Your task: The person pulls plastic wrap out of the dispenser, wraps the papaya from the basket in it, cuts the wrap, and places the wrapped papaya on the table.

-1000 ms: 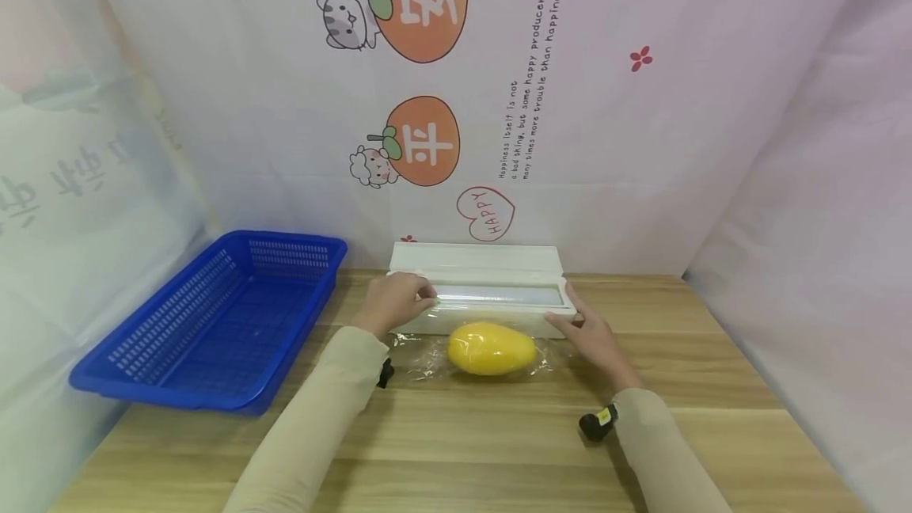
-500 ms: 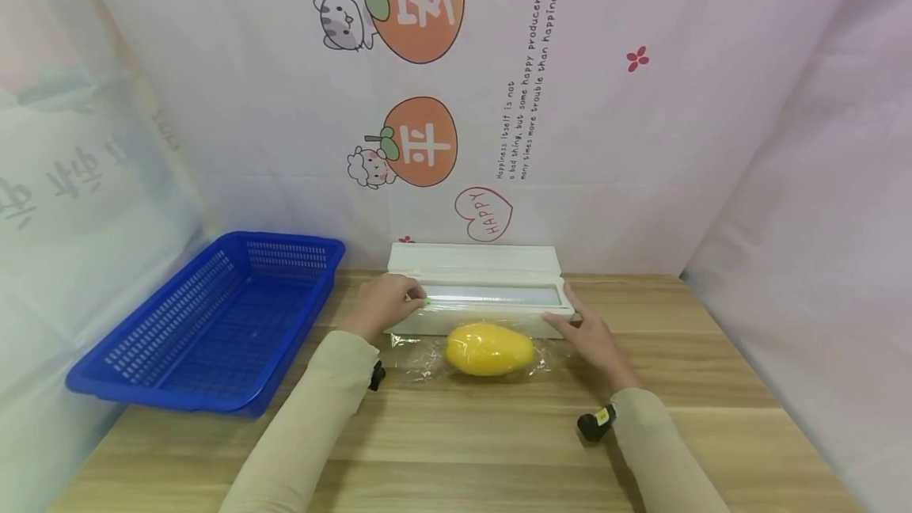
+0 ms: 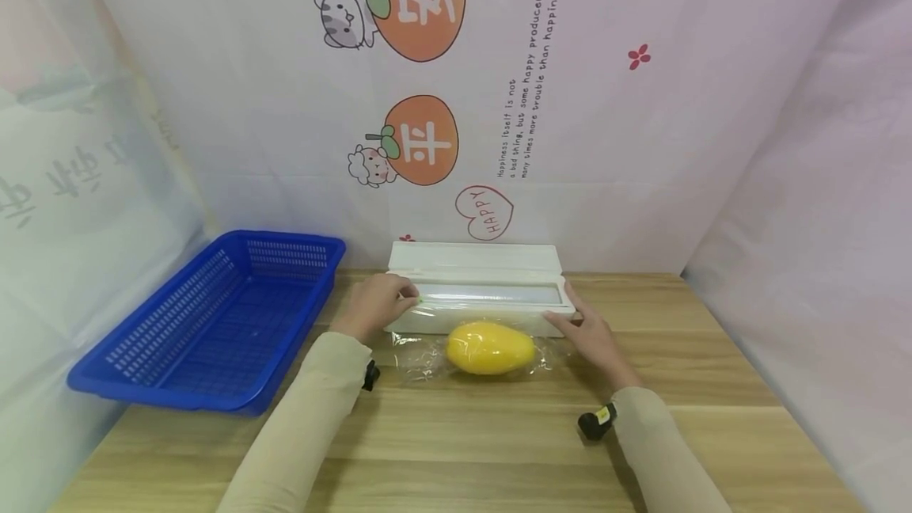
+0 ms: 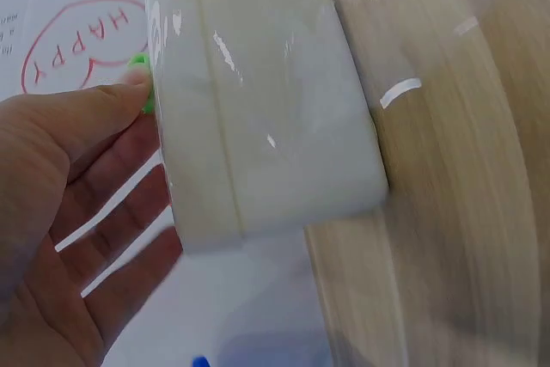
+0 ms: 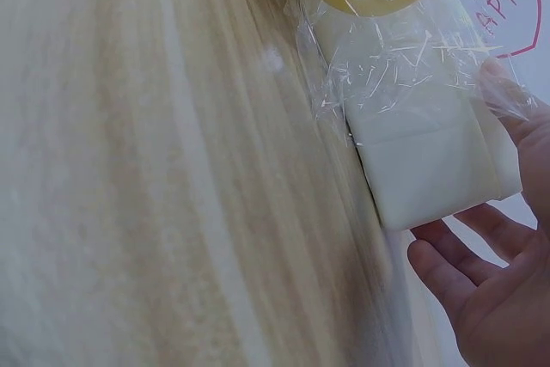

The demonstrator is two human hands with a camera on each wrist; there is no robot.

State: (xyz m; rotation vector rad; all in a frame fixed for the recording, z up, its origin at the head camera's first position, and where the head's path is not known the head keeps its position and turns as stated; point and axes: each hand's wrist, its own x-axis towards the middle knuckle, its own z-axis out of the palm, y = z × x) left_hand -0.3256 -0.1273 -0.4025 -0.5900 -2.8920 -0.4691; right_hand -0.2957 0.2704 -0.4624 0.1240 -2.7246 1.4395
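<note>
A white cling film dispenser (image 3: 470, 321) stands with its lid (image 3: 476, 258) raised and a roll showing inside. My left hand (image 3: 378, 303) is at its left end, where thumb and fingers pinch a small green cutter slider (image 4: 142, 64) on the edge. My right hand (image 3: 587, 335) grips the dispenser's right end, thumb on the upper front edge and fingers around the end, as the right wrist view shows. In front lies a smooth yellow fruit, like a papaya (image 3: 490, 348), with clear cling film (image 3: 420, 359) over and around it.
A blue plastic basket (image 3: 267, 355) stands on the left of the wooden table (image 3: 484, 434). White printed cloth (image 3: 606, 141) rises behind the dispenser and on both sides. Small black cameras are strapped at both wrists.
My left hand has slid left along the dispenser's front edge with the green slider, toward the left end. The right hand keeps its grip; the fruit lies as before.
</note>
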